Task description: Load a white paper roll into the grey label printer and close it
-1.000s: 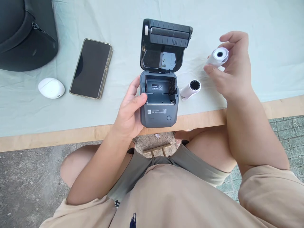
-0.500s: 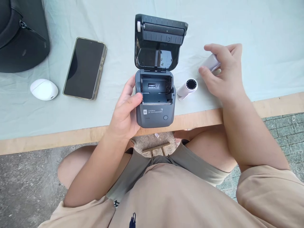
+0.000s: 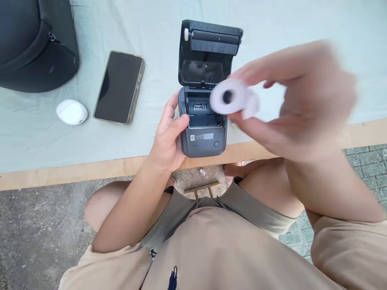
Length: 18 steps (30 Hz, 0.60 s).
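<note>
Scanning from the left edge: a dark zipped bag (image 3: pixel 33 44) sits on the pale cloth of the table (image 3: pixel 45 149), touching nothing else. Just below and to the right of it lies a white egg-shaped case (image 3: pixel 71 112), and beside that a phone (image 3: pixel 119 87), face up, screen dark.

Left hand (image 3: pixel 167 139) wraps the left side of the small grey printer (image 3: pixel 203 135), thumb on the top edge, fingers behind; a firm steadying hold. The printer stands at the near edge of the table with its lid (image 3: pixel 210 52) swung up and back, roller bar showing along the top. The paper bay under it looks bare.

Right hand (image 3: pixel 299 100), heavily blurred, pinches a white paper roll (image 3: pixel 231 96) between thumb below and fingers above. The roll hangs in the air just over the right part of the open bay, its hollow core end facing the camera. Whether a loose tail trails from it cannot be told through the blur.

Handling, as a judgement: the roll is light and fairly stiff around its core, but smooth and apt to unwind or dent if squeezed. Best held across the curved sides, lightly, keeping the ends free.
</note>
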{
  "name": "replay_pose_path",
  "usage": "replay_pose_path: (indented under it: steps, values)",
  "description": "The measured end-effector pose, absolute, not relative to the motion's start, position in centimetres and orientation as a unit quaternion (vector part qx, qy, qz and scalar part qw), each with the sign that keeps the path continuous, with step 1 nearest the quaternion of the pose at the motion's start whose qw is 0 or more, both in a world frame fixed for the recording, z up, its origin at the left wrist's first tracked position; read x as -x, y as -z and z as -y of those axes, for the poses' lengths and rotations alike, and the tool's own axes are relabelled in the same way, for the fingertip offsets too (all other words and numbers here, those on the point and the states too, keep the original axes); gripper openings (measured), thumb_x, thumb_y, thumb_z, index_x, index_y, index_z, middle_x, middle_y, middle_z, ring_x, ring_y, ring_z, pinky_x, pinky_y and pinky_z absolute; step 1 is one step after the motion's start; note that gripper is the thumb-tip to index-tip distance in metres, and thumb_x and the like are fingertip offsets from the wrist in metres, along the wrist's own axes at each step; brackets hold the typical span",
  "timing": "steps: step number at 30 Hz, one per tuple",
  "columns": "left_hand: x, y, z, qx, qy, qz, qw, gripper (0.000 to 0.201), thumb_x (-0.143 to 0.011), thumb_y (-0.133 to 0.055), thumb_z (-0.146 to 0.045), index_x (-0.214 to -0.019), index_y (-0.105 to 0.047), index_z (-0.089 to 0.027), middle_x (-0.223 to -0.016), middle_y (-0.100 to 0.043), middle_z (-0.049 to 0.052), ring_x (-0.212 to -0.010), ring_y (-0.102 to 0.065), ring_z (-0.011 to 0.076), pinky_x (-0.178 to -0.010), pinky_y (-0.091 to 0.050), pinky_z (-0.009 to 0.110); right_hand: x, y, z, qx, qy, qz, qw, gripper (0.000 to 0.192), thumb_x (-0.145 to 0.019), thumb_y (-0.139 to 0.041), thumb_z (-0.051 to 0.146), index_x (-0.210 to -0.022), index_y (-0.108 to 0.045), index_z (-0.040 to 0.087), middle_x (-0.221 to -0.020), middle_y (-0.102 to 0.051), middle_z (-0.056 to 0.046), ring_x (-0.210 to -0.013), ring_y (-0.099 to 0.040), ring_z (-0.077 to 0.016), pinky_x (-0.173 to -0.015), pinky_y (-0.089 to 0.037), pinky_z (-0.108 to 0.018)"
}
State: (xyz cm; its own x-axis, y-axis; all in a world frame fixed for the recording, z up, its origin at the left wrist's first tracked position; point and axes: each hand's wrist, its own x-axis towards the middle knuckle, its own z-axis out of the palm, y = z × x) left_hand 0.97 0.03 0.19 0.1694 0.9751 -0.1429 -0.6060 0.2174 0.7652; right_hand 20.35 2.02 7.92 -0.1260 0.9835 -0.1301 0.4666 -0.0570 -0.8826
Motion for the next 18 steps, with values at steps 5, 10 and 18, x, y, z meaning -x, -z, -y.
replay_pose_path:
  steps: [5, 10, 18]
  values:
    - [-1.0, 0.8, 0.0, -0.298, -0.57, -0.296, 0.706, 0.043, -0.085, -0.065, -0.031, -0.125, -0.047, -0.028, -0.122, -0.065, 0.0, -0.136, -0.049, 0.0249, -0.109, -0.049, 0.037, -17.5, -6.5, -3.1, 0.461, -0.02, 0.861, 0.214, 0.019, -0.086, -0.048, 0.022, -0.099, -0.062, 0.027, -0.1, -0.068, 0.004, -0.09, -0.062, -0.0146, -0.078, -0.044, -0.036]
    - [-0.8, 1.2, 0.2, -0.3, -0.564, -0.282, 0.716, 0.047, -0.085, -0.065, -0.031, -0.127, -0.044, -0.029, -0.127, -0.062, 0.0, -0.132, -0.052, 0.0264, -0.101, -0.055, 0.037, -17.3, -5.1, -3.7, 0.443, -0.004, 0.87, 0.216, 0.011, -0.086, -0.055, 0.03, -0.089, -0.06, 0.02, -0.095, -0.07, 0.004, -0.079, -0.063, -0.0122, -0.069, -0.036, -0.033]
    - [-0.7, 0.1, 0.3, -0.268, -0.564, -0.292, 0.724, 0.042, -0.086, -0.062, -0.033, -0.125, -0.045, -0.026, -0.123, -0.062, 0.002, -0.127, -0.056, 0.0265, -0.097, -0.055, 0.036, -17.0, -4.9, -2.9, 0.378, 0.063, 0.868, 0.315, 0.007, -0.083, -0.056, 0.021, -0.078, -0.06, 0.02, -0.081, -0.065, 0.002, -0.077, -0.055, -0.0112, -0.073, -0.035, -0.03]
